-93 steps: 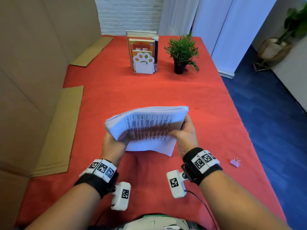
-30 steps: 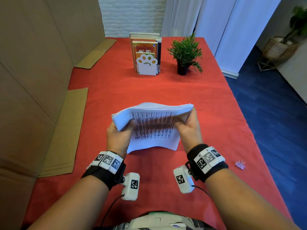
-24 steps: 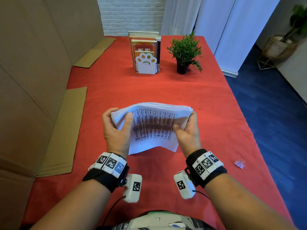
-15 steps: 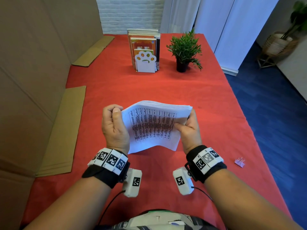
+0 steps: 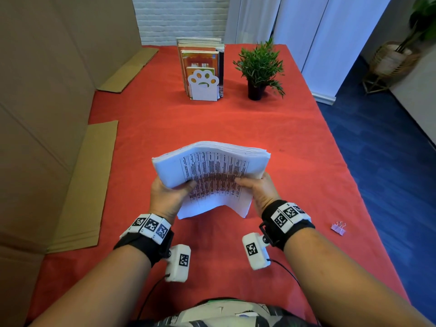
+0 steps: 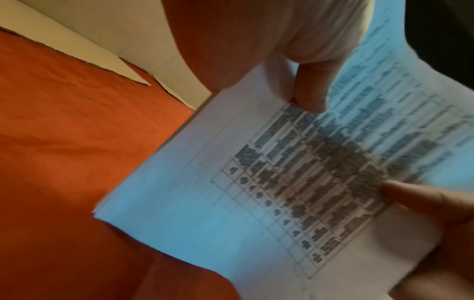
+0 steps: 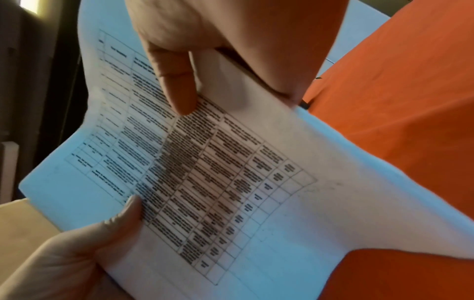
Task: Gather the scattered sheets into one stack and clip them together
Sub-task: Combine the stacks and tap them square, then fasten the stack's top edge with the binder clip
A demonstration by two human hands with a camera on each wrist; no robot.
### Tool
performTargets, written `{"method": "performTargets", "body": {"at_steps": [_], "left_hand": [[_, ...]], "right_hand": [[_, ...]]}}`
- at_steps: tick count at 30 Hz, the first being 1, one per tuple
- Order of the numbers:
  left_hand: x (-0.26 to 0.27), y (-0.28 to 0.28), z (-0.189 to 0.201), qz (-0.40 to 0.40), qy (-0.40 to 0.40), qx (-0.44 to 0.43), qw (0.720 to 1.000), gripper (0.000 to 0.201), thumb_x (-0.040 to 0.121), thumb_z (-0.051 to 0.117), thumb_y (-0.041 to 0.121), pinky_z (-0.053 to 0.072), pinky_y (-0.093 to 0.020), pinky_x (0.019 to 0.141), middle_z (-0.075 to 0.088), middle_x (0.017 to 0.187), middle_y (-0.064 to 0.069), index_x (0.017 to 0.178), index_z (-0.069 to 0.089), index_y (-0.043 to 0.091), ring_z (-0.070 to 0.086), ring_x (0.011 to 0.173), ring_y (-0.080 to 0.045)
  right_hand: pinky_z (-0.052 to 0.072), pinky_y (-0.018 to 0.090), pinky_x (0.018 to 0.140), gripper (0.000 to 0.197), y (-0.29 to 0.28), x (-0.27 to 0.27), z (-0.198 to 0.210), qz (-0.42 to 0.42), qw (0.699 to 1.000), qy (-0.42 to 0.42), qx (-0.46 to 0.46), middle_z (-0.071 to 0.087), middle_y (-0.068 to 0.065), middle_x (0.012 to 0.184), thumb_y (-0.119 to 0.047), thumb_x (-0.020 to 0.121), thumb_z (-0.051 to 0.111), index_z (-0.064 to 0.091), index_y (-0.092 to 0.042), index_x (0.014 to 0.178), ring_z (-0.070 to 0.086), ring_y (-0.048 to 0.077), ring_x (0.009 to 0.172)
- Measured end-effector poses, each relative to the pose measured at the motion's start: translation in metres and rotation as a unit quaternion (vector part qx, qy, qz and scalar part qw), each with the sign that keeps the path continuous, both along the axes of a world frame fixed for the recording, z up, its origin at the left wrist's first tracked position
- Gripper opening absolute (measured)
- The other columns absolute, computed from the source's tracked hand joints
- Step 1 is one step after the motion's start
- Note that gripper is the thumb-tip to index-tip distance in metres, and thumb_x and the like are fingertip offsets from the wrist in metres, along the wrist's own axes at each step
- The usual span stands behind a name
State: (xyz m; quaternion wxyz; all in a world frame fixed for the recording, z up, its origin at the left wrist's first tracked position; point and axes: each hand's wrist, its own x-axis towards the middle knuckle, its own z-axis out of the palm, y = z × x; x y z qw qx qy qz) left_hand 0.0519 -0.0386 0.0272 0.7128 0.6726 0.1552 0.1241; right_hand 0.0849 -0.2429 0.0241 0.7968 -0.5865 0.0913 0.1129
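Note:
A thick stack of white printed sheets (image 5: pixel 212 175) stands nearly upright on its lower edge on the red tablecloth (image 5: pixel 236 123), bowed in the middle. My left hand (image 5: pixel 168 197) grips its left side, thumb on the printed table (image 6: pixel 311 95). My right hand (image 5: pixel 258 191) grips the right side, thumb on the front page (image 7: pixel 179 89). The same stack (image 6: pixel 282 192) (image 7: pixel 205 182) fills both wrist views. A small pink binder clip (image 5: pixel 338 228) lies on the cloth to the right of my right wrist, apart from both hands.
A white paw-shaped bookend with books (image 5: pixel 203 74) and a small potted plant (image 5: pixel 258 67) stand at the table's far end. Flat cardboard (image 5: pixel 85 185) lies along the left edge beside a cardboard wall. The table's right edge drops to blue floor (image 5: pixel 382 161).
My left hand briefly let go at the stack's top left corner, then took hold again lower on the left side. The stack now bows more. The binder clip has not moved.

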Motion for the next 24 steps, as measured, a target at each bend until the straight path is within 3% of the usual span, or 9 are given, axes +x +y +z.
{"method": "performTargets", "body": {"at_steps": [4, 6, 8, 11, 13, 15, 17, 22, 24], "left_hand": [[0.0, 0.002, -0.009, -0.026, 0.039, 0.036, 0.998, 0.035, 0.072, 0.069, -0.013, 0.056, -0.019, 0.068, 0.071, 0.067, 0.022, 0.082, 0.065, 0.02, 0.065, 0.066, 0.007], [0.001, -0.004, -0.007, -0.02, 0.041, 0.057, 0.997, 0.033, 0.075, 0.067, -0.01, 0.053, -0.02, 0.066, 0.07, 0.062, 0.021, 0.077, 0.064, 0.022, 0.062, 0.06, 0.011], [0.003, -0.013, -0.005, -0.008, 0.033, 0.072, 0.997, 0.029, 0.078, 0.065, -0.007, 0.052, -0.017, 0.061, 0.067, 0.068, 0.016, 0.076, 0.062, 0.022, 0.06, 0.056, 0.013], [0.006, -0.025, -0.008, -0.008, 0.049, 0.086, 0.995, 0.024, 0.081, 0.063, -0.002, 0.054, -0.015, 0.06, 0.065, 0.075, 0.006, 0.075, 0.061, 0.022, 0.062, 0.056, 0.008], [0.006, -0.033, -0.016, -0.029, 0.089, 0.107, 0.99, 0.012, 0.081, 0.065, 0.002, 0.056, -0.027, 0.069, 0.067, 0.079, -0.004, 0.081, 0.066, 0.014, 0.067, 0.068, -0.012], [0.003, -0.041, -0.023, -0.057, 0.141, 0.153, 0.976, 0.005, 0.082, 0.066, 0.007, 0.049, -0.03, 0.069, 0.064, 0.08, -0.009, 0.086, 0.064, 0.007, 0.062, 0.074, -0.021], [-0.003, -0.047, -0.033, -0.069, 0.188, 0.17, 0.965, 0.011, 0.082, 0.065, 0.007, 0.043, -0.029, 0.068, 0.062, 0.083, -0.011, 0.092, 0.063, 0.003, 0.058, 0.076, -0.022], [-0.015, -0.045, -0.063, -0.098, 0.293, 0.221, 0.925, 0.032, 0.082, 0.065, 0.005, 0.047, -0.033, 0.077, 0.066, 0.107, -0.021, 0.11, 0.06, -0.009, 0.064, 0.093, -0.033], [-0.018, -0.041, -0.072, -0.1, 0.321, 0.244, 0.91, 0.03, 0.082, 0.064, 0.006, 0.045, -0.03, 0.074, 0.066, 0.109, -0.024, 0.107, 0.061, -0.009, 0.062, 0.09, -0.032]], "right_hand": [[0.05, 0.053, 0.095, 0.011, -0.009, -0.005, -0.013, 0.059, 0.988, -0.012, -0.143, 0.069, 0.011, 0.09, -0.012, 0.074, 0.072, 0.067, -0.019, 0.081, 0.064, 0.025, 0.089], [0.05, 0.054, 0.092, 0.011, -0.013, -0.007, -0.017, 0.057, 0.976, -0.036, -0.209, 0.068, 0.012, 0.094, -0.011, 0.084, 0.066, 0.065, -0.022, 0.082, 0.063, 0.022, 0.089], [0.054, 0.044, 0.087, 0.009, -0.015, -0.008, -0.013, 0.033, 0.967, -0.082, -0.237, 0.069, 0.006, 0.092, -0.014, 0.085, 0.064, 0.064, -0.021, 0.09, 0.064, 0.018, 0.083], [0.052, 0.018, 0.082, 0.026, -0.026, -0.008, -0.002, 0.006, 0.952, -0.128, -0.278, 0.068, -0.004, 0.094, -0.009, 0.086, 0.063, 0.059, -0.015, 0.111, 0.064, -0.001, 0.081], [0.053, 0.023, 0.083, 0.026, -0.039, -0.01, -0.001, -0.007, 0.928, -0.127, -0.35, 0.071, 0.001, 0.098, -0.013, 0.086, 0.063, 0.06, -0.014, 0.111, 0.067, 0.009, 0.086], [0.053, 0.034, 0.085, 0.024, -0.058, -0.013, -0.01, -0.02, 0.898, -0.105, -0.427, 0.072, 0.008, 0.1, -0.017, 0.087, 0.058, 0.062, -0.014, 0.11, 0.067, 0.023, 0.091], [0.053, 0.039, 0.087, 0.025, -0.084, -0.017, -0.024, -0.038, 0.863, -0.066, -0.5, 0.072, 0.012, 0.102, -0.015, 0.088, 0.053, 0.065, -0.015, 0.11, 0.067, 0.028, 0.095], [0.042, 0.043, 0.092, 0.034, -0.158, -0.045, -0.054, -0.027, 0.687, 0.141, -0.712, 0.049, 0.012, 0.125, -0.018, 0.088, 0.048, 0.056, -0.022, 0.121, 0.047, 0.036, 0.116], [0.041, 0.044, 0.093, 0.037, -0.178, -0.056, -0.065, -0.041, 0.661, 0.206, -0.72, 0.043, 0.012, 0.127, -0.015, 0.088, 0.046, 0.051, -0.021, 0.125, 0.044, 0.036, 0.116]]}}
